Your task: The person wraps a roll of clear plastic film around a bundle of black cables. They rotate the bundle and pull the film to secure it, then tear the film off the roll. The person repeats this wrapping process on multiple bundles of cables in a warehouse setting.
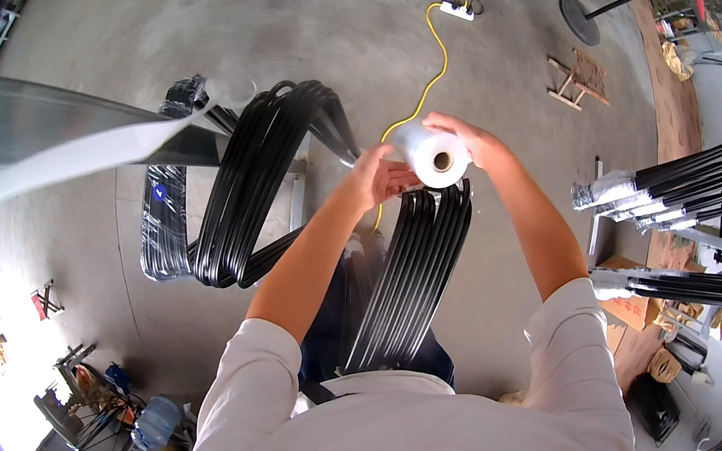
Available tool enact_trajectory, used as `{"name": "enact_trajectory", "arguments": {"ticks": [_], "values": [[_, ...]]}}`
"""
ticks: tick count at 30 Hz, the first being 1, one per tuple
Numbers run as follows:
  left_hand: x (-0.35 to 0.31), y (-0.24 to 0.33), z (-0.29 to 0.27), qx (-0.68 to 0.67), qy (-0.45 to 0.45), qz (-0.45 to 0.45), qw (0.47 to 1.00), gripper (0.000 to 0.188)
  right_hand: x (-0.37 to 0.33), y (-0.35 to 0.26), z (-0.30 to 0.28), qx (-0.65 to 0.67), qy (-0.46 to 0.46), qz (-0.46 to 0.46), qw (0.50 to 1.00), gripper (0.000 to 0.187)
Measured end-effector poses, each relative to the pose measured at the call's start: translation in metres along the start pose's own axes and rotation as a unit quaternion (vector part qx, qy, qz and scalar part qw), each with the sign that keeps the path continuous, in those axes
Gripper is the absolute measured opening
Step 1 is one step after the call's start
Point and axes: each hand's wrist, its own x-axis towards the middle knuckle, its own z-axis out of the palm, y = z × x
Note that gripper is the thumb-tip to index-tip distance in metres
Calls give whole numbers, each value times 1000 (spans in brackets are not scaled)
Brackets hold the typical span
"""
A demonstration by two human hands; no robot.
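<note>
A white roll of clear plastic wrap [443, 160] with a brown cardboard core is gripped by my right hand [461, 134], its fingers curved over the far right side. My left hand [384, 176] is beside the roll's left side, thumb apart from the fingers. Its fingertips are close to the roll and the bent end of a bundle of thin black tubes [413, 273]; whether they touch is hard to tell. That bundle runs from under the roll toward my waist. Left of it, larger loops of black tubing [259, 179] drape over a metal support.
Film-wrapped tubing [164, 219] hangs behind the loops, near a metal beam [82, 116]. More black tubes with wrapped ends [692, 177] rest on a rack at right. A yellow cord [441, 60] leads to a power strip [457, 10]; a small stool [580, 78] stands beyond.
</note>
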Motion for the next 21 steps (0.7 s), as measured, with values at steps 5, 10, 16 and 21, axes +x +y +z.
{"name": "enact_trajectory", "arguments": {"ticks": [5, 10, 16, 21], "values": [[-3, 14, 29, 86, 75, 13, 993, 46, -6, -12, 28, -169, 5, 16, 986, 53], [-6, 11, 33, -3, 133, 4, 991, 42, -23, -7, 32, -340, 185, -82, 918, 56], [-2, 7, 14, -61, 97, -2, 993, 40, -89, 46, 74, -272, 239, -598, 715, 7], [1, 6, 22, -140, 68, 60, 986, 33, -105, 44, 85, -499, 79, -604, 616, 27]]}}
